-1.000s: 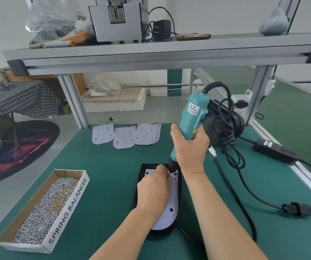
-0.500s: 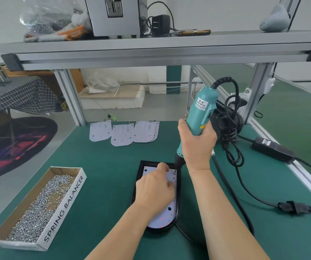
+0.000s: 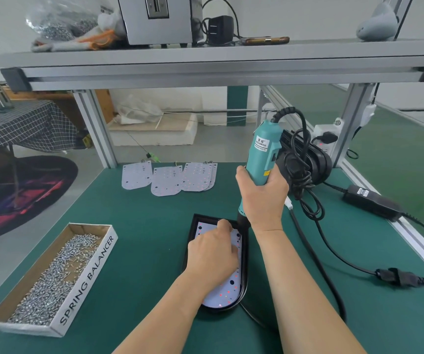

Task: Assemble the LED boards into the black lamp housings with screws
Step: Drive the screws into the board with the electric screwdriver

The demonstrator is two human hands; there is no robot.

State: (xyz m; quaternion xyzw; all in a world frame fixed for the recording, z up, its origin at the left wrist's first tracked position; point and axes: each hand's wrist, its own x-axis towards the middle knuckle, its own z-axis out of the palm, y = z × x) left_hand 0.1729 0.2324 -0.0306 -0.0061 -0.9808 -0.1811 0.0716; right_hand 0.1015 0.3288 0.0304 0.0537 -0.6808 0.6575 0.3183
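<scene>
Right hand [image 3: 262, 198] grips screwdriver [image 3: 263, 149] at LED board [image 3: 221, 295] corner.

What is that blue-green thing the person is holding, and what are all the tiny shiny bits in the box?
The camera sits on the person's head, so you see their own two arms from above. The right hand holds an electric screwdriver, tip pointing down. The left hand rests on a white LED board lying in a black lamp housing, fingertips by the tool's tip; whether they pinch a screw is hidden. The shiny bits are screws in a cardboard box on the green table. More LED boards wait at the back.
</scene>
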